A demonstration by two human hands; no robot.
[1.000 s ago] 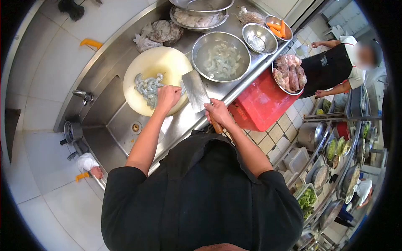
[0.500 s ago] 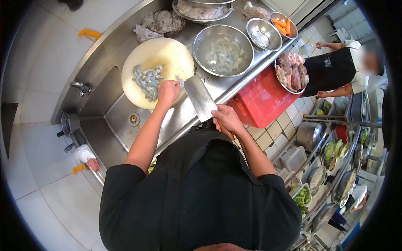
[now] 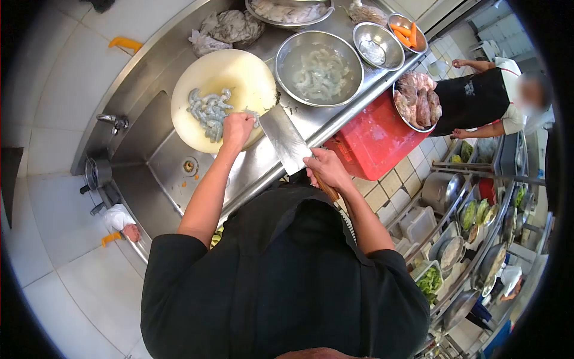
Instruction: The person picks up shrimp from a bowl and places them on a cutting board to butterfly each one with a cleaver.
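My left hand (image 3: 238,129) is closed at the right side of a round, thick cutting board (image 3: 239,69). Its fingertips pinch a grey shrimp (image 3: 255,118) lying near the board's edge. A pile of raw grey shrimp (image 3: 207,111) rests on the board just left of that hand. My right hand (image 3: 326,168) is wrapped around the wooden handle of a cleaver (image 3: 284,141). The wide blade points up and left, its far corner close to the pinched shrimp. Beyond the blade, a steel bowl (image 3: 281,84) holds peeled shrimp in water.
The board sits over a steel sink (image 3: 156,128) with a faucet (image 3: 113,122). Farther along the counter are a small bowl (image 3: 391,51), carrots (image 3: 403,35) and plastic bags (image 3: 236,27). A meat bowl (image 3: 417,102) stands on a red crate (image 3: 376,143). A co-worker (image 3: 472,102) stands at right.
My left hand has shifted slightly up and left along the board, and the cleaver's blade has moved a little left with it. The view has shifted slightly.
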